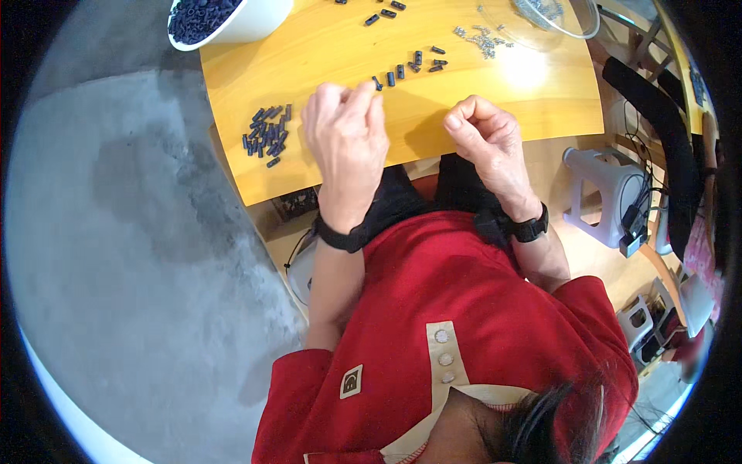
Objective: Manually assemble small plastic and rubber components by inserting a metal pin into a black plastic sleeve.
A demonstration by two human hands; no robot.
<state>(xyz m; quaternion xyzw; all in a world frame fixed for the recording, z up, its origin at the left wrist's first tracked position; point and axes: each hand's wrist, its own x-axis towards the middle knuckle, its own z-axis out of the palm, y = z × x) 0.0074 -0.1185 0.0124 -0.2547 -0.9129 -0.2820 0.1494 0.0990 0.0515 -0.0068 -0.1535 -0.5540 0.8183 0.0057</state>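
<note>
My left hand (345, 131) is held above the table near its front edge, back upward, with the fingers bent and closed. Just beyond its fingertips shows a small black piece (378, 83); whether the fingers grip it I cannot tell. My right hand (488, 139) hovers to the right, thumb and index finger pinched together. Anything inside that pinch is too small or hidden to make out. Ahead of both hands lie several short black cylindrical parts (400, 72). Left of my left hand is a pile of similar black parts (268, 131).
A white tub (255, 22) of small dark pieces stands at the far left corner of the yellow table (332, 46). Small silvery bits (485, 40) are scattered at far right, beside a clear round container (589, 23). A white stool (603, 185) stands right of the table.
</note>
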